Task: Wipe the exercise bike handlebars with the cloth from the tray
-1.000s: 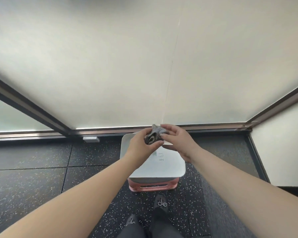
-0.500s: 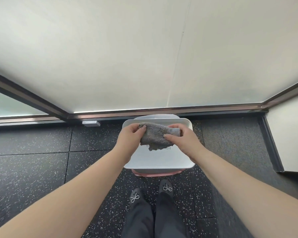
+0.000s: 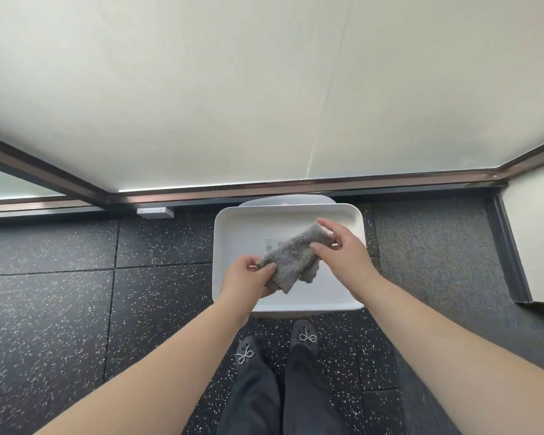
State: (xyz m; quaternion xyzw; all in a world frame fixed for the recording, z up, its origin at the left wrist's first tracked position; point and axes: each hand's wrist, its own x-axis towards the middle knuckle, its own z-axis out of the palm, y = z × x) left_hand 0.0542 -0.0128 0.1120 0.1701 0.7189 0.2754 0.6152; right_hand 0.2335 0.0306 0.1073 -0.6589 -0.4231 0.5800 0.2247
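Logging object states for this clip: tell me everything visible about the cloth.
The cloth is a small grey piece of fuzzy terry-like fabric, loosely folded and rumpled. It is stretched slantwise between both hands above the white tray. The left hand pinches its lower near corner; the right hand holds its upper far end between thumb and fingers. A loose fold hangs down from the middle. Whether that fold touches the tray cannot be told.

Tray (image 3: 233, 246) at frame centre, below wall base. Cloth (image 3: 291, 257) over tray, between left hand (image 3: 247, 282) and right hand (image 3: 343, 255). Shoes (image 3: 305, 335) below tray on floor (image 3: 76, 309).
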